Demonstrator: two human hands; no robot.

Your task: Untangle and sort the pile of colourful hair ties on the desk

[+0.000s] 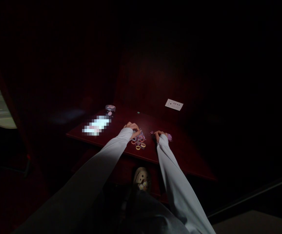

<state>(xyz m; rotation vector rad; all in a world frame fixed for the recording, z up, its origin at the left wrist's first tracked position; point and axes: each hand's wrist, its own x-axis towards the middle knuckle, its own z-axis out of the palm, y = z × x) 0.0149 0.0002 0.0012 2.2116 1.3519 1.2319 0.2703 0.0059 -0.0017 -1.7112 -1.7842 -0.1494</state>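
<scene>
Small coloured bands that look like hair ties [139, 139] lie in a loose pile on the dark red table [121, 130], yellow, orange and pinkish ones among them. My left hand [132, 127] is bent over the pile's far left side, fingers curled and close together; its fingertips are partly hidden against the bands. To the right of the pile, my right hand [160, 134] rests low over the table with its fingers drawn together. A small pinkish piece [152, 132] shows just left of those fingertips. Beyond the right hand's outer side sits a shiny purple item [169, 137], partly covered.
At the left of the table lies a bright, blurred-out screen [96, 125]. Behind it stands a clear round container [110, 108] with a pink label. A small ring [138, 112] lies farther back. A white socket plate [174, 104] is on the back wall. Surroundings are very dark.
</scene>
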